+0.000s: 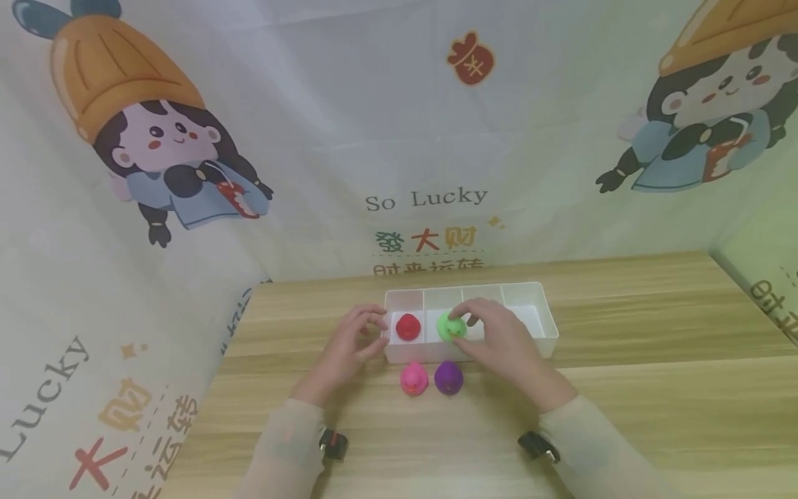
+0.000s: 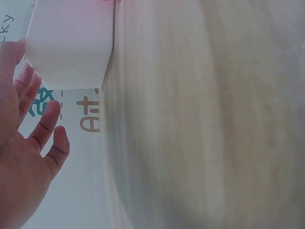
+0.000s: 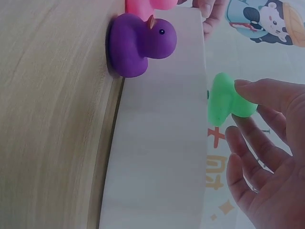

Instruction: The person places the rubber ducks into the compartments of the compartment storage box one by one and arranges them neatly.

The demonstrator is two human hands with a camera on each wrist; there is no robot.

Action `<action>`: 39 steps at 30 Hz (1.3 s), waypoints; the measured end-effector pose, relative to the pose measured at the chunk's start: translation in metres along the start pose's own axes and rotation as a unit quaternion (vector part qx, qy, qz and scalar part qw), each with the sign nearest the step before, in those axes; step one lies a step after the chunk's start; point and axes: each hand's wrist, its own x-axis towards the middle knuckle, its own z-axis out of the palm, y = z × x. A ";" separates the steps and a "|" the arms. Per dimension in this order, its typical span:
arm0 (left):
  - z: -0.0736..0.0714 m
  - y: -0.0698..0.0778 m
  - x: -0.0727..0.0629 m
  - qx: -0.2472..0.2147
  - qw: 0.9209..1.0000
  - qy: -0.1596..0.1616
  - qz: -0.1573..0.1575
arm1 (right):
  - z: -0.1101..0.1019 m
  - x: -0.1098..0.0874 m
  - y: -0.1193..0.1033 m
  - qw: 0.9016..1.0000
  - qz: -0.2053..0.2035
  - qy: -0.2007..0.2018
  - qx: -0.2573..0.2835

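Lime-green, smooth, rubbery-looking toy duck (image 1: pixel 443 327): held up over the second compartment from the left of the long white plastic tray with four compartments (image 1: pixel 411 353), near the divider on its right. The right wrist view puts it just above the rim level; its beak faces the person.

Grip: the right hand (image 1: pixel 503 343) pinches the duck between thumb and fingertip, apparently across the head; the remaining fingers are loosely bent, off the toy.

Handling (judged): light, probably hollow soft vinyl, so it should dent under a hard squeeze and spring back; low breakage risk. Smooth round surface may twist or slip; a gentle pinch across the head, or round the wider body, should suffice.

Left hand (image 1: pixel 350 345): fingers spread and relaxed at the tray's left end, tips at the wall; firm contact cannot be told.

Surroundings: red rounded rubbery toy (image 1: pixel 408 327) in the leftmost compartment. Hot-pink toy duck (image 1: pixel 414 379) and deep-purple toy duck (image 1: pixel 449 378) side by side on the pale wood-grain table (image 1: pixel 636 409), before the tray's front wall. Printed white cloth backdrop (image 1: pixel 312 138) behind.
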 end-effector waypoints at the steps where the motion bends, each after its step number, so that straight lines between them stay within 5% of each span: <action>1: 0.000 0.000 0.000 0.001 1.000 0.000 -0.001 | 0.001 0.001 0.000 1.000 0.000 -0.001 0.001; 39: 0.003 -0.005 0.000 0.002 1.000 0.007 0.003 | 0.027 0.034 0.020 0.998 0.009 -0.064 -0.009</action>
